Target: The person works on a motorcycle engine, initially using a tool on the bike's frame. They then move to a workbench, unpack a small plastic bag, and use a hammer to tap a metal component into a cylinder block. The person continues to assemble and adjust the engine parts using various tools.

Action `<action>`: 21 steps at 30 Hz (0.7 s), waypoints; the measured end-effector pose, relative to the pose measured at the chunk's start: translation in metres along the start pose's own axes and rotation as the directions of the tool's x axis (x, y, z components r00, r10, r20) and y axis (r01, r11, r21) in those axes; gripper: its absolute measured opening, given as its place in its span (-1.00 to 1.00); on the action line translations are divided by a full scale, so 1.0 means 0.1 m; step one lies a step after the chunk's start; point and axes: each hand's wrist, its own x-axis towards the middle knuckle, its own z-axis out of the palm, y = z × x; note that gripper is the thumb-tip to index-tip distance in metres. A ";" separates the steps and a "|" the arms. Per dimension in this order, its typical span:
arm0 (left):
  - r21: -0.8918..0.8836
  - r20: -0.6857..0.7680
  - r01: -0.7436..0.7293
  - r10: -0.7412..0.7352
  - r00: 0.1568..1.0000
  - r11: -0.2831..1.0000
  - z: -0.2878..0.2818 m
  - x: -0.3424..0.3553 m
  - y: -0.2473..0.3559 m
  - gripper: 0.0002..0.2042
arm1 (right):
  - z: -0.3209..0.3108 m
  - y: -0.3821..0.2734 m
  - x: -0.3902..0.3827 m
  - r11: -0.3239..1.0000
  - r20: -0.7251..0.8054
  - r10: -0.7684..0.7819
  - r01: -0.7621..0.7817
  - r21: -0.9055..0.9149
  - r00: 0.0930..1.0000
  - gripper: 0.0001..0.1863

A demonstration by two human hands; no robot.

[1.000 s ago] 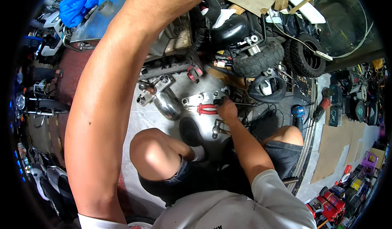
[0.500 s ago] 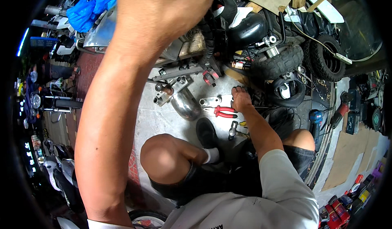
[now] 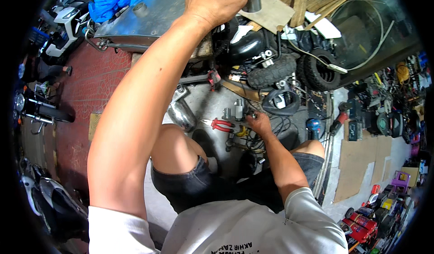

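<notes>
My left hand (image 3: 219, 0) is raised high at the top of the view. Its fingers close round a grey metal cylinder (image 3: 254, 3), whose upper part is cut off by the frame. Low over the floor, my right hand (image 3: 261, 123) is closed, with small metal at its fingertips that I cannot make out. Just left of it stands a silver metal cylinder part (image 3: 238, 110), beside a smaller silver piece (image 3: 226, 113). Red-handled pliers (image 3: 220, 124) lie nearer to me, and a hammer (image 3: 230, 141) lies by my foot.
A curved shiny metal pipe (image 3: 181, 113) lies left of the pliers. Black cables (image 3: 278, 129) coil beside my right hand. Beyond are knobbly tyres (image 3: 273, 73) and a metal tank (image 3: 149, 25). A blue power drill (image 3: 313, 127) and a red angle grinder (image 3: 340, 120) are at the right.
My view has shifted and tilted. My left hand has moved away from my head with the cylinder. Silver parts by my right hand now stand differently from the flat-lying piece before.
</notes>
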 end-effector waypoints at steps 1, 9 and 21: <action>0.027 -0.028 0.013 -0.012 1.000 1.000 -0.09 -0.09 -0.13 -0.58 | -0.27 -0.39 -0.10 1.000 0.093 0.014 -0.015 0.012 0.996 -0.48; -0.471 0.129 0.111 -0.056 0.990 0.875 -0.46 -0.83 0.62 -0.81 | -2.18 -0.76 -0.93 0.953 0.151 -0.026 -0.021 0.303 0.988 -0.66; -0.224 0.974 0.959 -0.058 0.217 -0.172 -0.44 -1.53 1.12 -0.63 | -3.63 -1.86 -1.29 0.744 -0.101 -0.134 0.167 0.647 0.986 -0.48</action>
